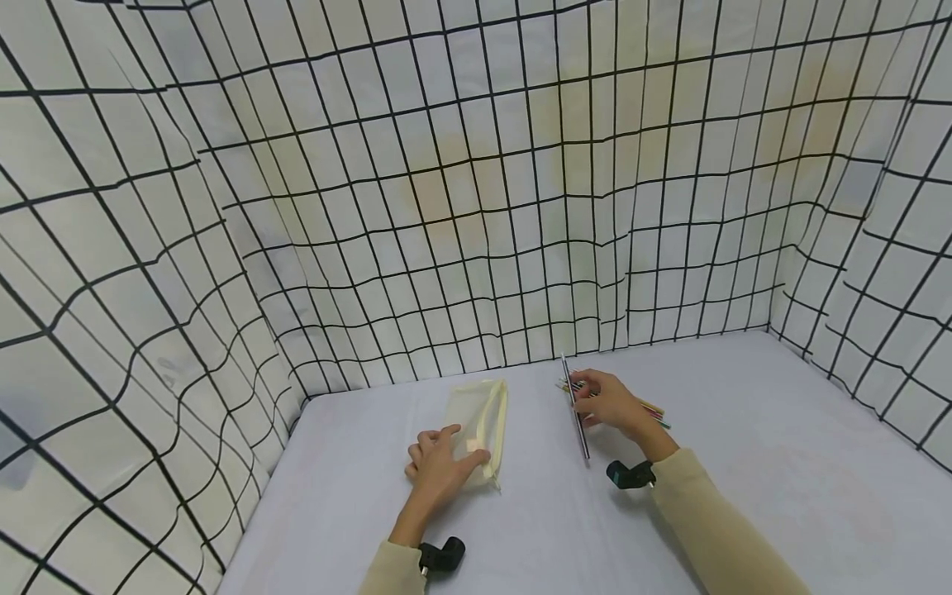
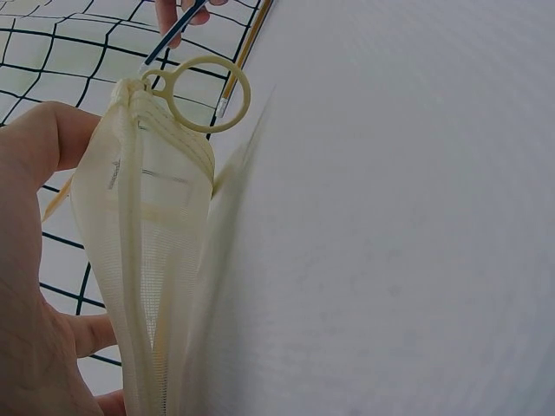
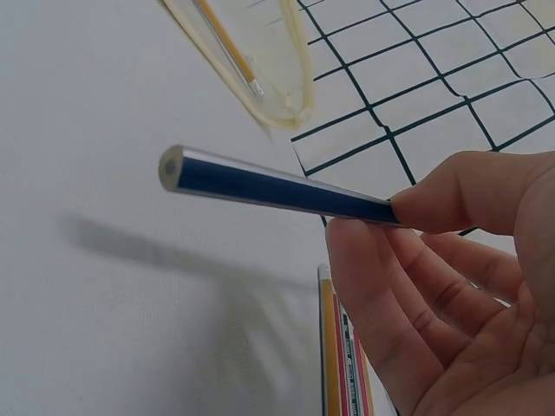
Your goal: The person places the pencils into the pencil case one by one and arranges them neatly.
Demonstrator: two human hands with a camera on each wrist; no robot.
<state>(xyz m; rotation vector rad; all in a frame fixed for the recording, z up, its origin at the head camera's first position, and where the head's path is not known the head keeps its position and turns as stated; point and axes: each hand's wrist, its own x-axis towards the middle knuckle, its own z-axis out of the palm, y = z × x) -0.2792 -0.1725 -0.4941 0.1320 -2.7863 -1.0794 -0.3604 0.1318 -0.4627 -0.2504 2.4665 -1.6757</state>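
Note:
My left hand grips a cream mesh zip pouch, thumb on one side and fingers at the other. The left wrist view shows the pouch's zip and the round ring pull at its end. A yellow pencil shows through the mesh in the right wrist view. To the right, my right hand pinches a dark blue pencil with pale stripes between thumb and fingertips. Its flat, unsharpened end points away from the hand, and the pencil casts a shadow on the white table.
Several coloured pencils lie in a bundle on the white table, beneath and beside my right hand. A white wall with a black grid encloses the table at the back and both sides. Each wrist carries a small black camera.

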